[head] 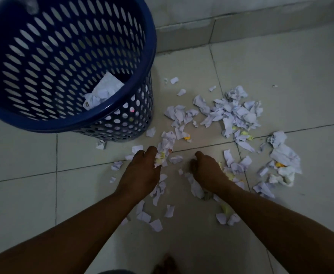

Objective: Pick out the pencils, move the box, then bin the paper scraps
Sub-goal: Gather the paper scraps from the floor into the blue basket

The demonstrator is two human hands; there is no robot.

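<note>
White and yellow paper scraps lie scattered over the tiled floor, thickest to the right. A blue perforated bin stands at the upper left with crumpled paper inside it. My left hand rests on the floor below the bin, fingers curled around a small wad of white and yellow scraps. My right hand is knuckles-up beside it, fingers curled onto scraps under the palm. No pencils or box are in view.
A tiled wall base runs along the top. Bare floor tiles lie to the left and at the far right. More scraps sit between my forearms. A foot shows at the bottom edge.
</note>
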